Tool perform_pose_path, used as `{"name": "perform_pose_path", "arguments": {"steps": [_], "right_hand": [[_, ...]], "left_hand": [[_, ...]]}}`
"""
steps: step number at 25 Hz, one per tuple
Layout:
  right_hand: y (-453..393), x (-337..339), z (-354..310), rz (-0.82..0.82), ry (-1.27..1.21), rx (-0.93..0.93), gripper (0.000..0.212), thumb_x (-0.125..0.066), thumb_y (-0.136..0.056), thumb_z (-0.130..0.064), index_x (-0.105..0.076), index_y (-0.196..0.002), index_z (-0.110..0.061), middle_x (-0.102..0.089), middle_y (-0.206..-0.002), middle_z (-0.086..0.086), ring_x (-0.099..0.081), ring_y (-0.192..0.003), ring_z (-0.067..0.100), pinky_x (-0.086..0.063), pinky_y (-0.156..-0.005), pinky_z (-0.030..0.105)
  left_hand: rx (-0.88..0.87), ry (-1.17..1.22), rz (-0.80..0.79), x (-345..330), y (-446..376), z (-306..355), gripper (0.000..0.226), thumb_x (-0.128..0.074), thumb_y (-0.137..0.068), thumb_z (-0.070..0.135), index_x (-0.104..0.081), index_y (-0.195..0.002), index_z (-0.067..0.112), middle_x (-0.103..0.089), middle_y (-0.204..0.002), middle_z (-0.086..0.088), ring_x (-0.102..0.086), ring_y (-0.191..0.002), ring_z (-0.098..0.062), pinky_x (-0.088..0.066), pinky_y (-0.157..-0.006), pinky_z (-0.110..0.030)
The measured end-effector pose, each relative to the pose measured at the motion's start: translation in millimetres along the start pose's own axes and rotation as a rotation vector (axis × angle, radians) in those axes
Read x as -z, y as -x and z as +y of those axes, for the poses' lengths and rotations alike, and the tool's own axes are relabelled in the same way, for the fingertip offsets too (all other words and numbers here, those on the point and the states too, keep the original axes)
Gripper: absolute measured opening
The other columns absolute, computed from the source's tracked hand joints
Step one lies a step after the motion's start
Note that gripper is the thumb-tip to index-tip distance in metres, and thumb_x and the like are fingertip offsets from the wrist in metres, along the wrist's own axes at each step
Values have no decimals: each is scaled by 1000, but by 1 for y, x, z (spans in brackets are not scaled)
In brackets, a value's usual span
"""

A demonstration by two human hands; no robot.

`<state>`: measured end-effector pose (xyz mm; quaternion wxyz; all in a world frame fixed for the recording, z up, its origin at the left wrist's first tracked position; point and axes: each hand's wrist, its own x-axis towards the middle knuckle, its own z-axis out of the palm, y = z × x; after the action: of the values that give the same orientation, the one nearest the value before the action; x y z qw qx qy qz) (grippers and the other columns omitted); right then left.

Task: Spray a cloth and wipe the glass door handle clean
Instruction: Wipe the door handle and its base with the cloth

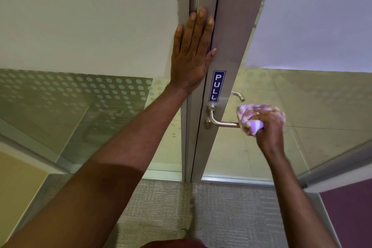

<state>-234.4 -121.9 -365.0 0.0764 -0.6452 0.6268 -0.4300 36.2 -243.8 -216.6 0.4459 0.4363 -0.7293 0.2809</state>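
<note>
From my head camera, looking down and forward, my left hand (pixel 193 50) lies flat with its fingers spread and extended, palm pressed against the metal door frame (pixel 227 32) where the door's edge meets the fixed post, above the blue PULL sign (pixel 216 86); it grips nothing. My right hand (pixel 267 127) is curled closed around a bunched pink and white cloth (pixel 251 116), pinching it between thumb and fingers, and the cloth is wrapped over the free end of the door handle (pixel 223 123). That handle is a silver lever, fixed to the frame just below the sign, running out to the right into the cloth, so its tip is hidden and only the bend and the straight bar near the frame show. A keyhole cylinder (pixel 207 125) sits on the frame just beside the handle's base. Through the glass panel (pixel 322 96) to the right of the frame I see a 2nd curved lever (pixel 238 95) on the far side of the door, just above the cloth and not touching it. Below me the floor is grey carpet (pixel 201 207), and both my forearms are bare.
</note>
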Motion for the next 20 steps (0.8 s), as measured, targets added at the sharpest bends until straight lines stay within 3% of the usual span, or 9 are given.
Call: {"name": "perform_pose_path", "arguments": {"steps": [3, 5, 7, 9, 12, 14, 17, 20], "right_hand": [[12, 19, -10, 173, -214, -327, 24, -71, -83, -13, -79, -104, -21, -76, -112, -1, -70, -108, 18, -54, -97, 39], [27, 27, -37, 130, -486, -434, 23, -64, -93, -20, -77, -112, -23, -76, -106, 0, -69, -96, 16, -54, -83, 34], [40, 34, -62, 55, -751, -542, 36, -56, -94, -4, -75, -118, -24, -78, -105, 3, -70, -93, 18, -55, -79, 34], [51, 41, -72, -9, -998, -643, 57, -46, -84, 13, -70, -125, -18, -75, -105, 7, -67, -96, 27, -54, -79, 37], [61, 58, -77, -94, -1277, -735, 63, -40, -84, 13, -60, -140, -10, -69, -119, 17, -67, -104, 33, -56, -93, 47], [65, 74, -78, -129, -1367, -780, 61, -40, -87, 9, -57, -142, -9, -68, -123, 19, -67, -107, 36, -52, -101, 55], [71, 94, -75, -151, -1419, -795, 52, -42, -90, 4, -60, -137, -6, -70, -120, 20, -68, -105, 37, -53, -100, 58], [80, 107, -76, -118, -1398, -808, 42, -46, -92, 2, -63, -130, -6, -72, -112, 19, -70, -98, 36, -57, -94, 56]], "left_hand": [[24, 29, -55, 10, 0, 7, 56, -46, -108, 32, -35, -155, 3, -34, -162, -22, -30, -152, -37, -15, -126, -51], [62, 55, -85, 18, 0, 16, 57, -46, -108, 30, -32, -156, 2, -30, -164, -22, -26, -154, -37, -14, -127, -52], [130, 66, -105, 26, 1, 29, 58, -44, -108, 31, -30, -158, 3, -27, -165, -23, -23, -155, -37, -14, -128, -54], [210, 73, -124, 36, 4, 46, 59, -42, -108, 33, -29, -159, 5, -23, -167, -22, -18, -157, -36, -13, -127, -55], [289, 146, -147, 47, 18, 82, 58, -46, -105, 30, -33, -158, 10, -23, -168, -17, -19, -157, -32, -14, -126, -56], [341, 267, -152, 53, 35, 113, 52, -49, -104, 27, -42, -153, 12, -32, -165, -13, -28, -153, -29, -21, -125, -51], [480, 429, -183, 66, 58, 155, 40, -52, -103, 25, -54, -142, 13, -50, -150, -5, -41, -139, -21, -35, -116, -38], [673, 614, -248, 87, 81, 191, 26, -51, -103, 33, -60, -125, 25, -58, -125, 9, -54, -118, -13, -51, -98, -42]]}}
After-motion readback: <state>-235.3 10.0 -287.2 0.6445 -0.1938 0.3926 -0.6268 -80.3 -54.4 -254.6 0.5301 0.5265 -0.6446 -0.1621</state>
